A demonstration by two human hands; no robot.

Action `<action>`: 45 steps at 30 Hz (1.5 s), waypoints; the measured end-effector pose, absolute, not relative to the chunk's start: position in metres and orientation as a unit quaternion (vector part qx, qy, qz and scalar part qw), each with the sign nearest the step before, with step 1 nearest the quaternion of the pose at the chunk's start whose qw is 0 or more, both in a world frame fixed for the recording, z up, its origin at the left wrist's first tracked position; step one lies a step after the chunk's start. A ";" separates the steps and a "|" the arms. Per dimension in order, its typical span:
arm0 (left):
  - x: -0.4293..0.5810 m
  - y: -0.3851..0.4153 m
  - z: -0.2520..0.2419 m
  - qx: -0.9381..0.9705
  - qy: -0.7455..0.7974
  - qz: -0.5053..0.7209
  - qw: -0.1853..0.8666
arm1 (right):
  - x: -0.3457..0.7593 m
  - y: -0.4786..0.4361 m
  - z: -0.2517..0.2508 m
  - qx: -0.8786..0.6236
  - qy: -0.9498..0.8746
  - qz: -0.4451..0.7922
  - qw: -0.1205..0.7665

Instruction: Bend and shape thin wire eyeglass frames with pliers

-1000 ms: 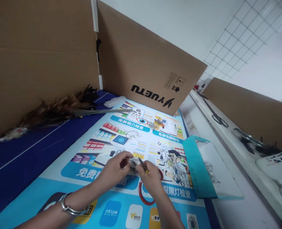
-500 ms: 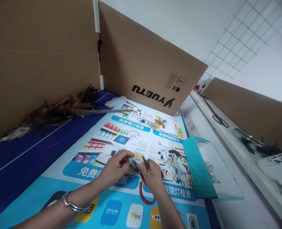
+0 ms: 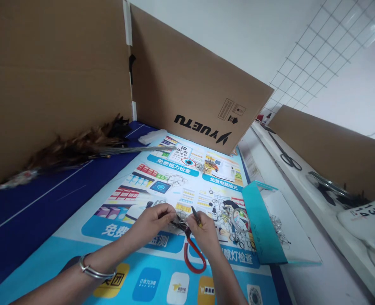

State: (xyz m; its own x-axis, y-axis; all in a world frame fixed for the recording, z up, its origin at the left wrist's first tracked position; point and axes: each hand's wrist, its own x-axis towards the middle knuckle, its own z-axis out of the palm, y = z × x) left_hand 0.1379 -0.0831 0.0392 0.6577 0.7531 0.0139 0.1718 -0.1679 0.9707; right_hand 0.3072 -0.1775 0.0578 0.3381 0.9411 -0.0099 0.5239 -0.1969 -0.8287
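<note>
My left hand (image 3: 154,221) is pinched shut on a small tangle of thin wire pieces (image 3: 177,219) just above the printed poster (image 3: 162,186). Right beside it, my right hand (image 3: 204,235) is closed around red-handled pliers (image 3: 192,253), whose jaws meet the wire between the two hands. A thin dark tool tip (image 3: 196,215) sticks up from the right hand's fingers. A metal bangle (image 3: 94,271) circles my left wrist. More small wire rings and pieces (image 3: 232,220) lie scattered on the poster just right of the hands.
A teal paper bag (image 3: 263,224) lies on its side to the right with wire pieces on it. A feather duster (image 3: 79,146) rests along the blue cloth at left. Cardboard walls (image 3: 190,84) close off the back and left. Scissors (image 3: 285,156) lie on the white ledge at right.
Both hands stayed together on the wire piece. The pliers' red handles now show more fully below my right hand, and the view shifted slightly.
</note>
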 end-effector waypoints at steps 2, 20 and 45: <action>0.138 -0.083 0.041 0.717 0.324 0.261 0.559 | 0.309 -0.178 0.059 -0.716 -0.493 0.285 0.404; 0.131 -0.068 0.032 0.653 0.365 0.315 0.584 | 0.314 -0.178 0.055 -0.711 -0.590 0.166 0.345; 0.142 -0.089 0.027 0.773 0.344 0.285 0.450 | 0.296 -0.180 0.050 -0.650 -0.472 0.377 0.462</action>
State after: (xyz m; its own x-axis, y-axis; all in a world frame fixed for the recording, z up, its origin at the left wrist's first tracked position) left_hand 0.1422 -0.0891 0.0273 0.6010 0.7884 0.1313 0.2748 -0.3581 0.8923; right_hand 0.2962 -0.1804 0.0496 0.2708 0.9611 -0.0543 0.2649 -0.1287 -0.9557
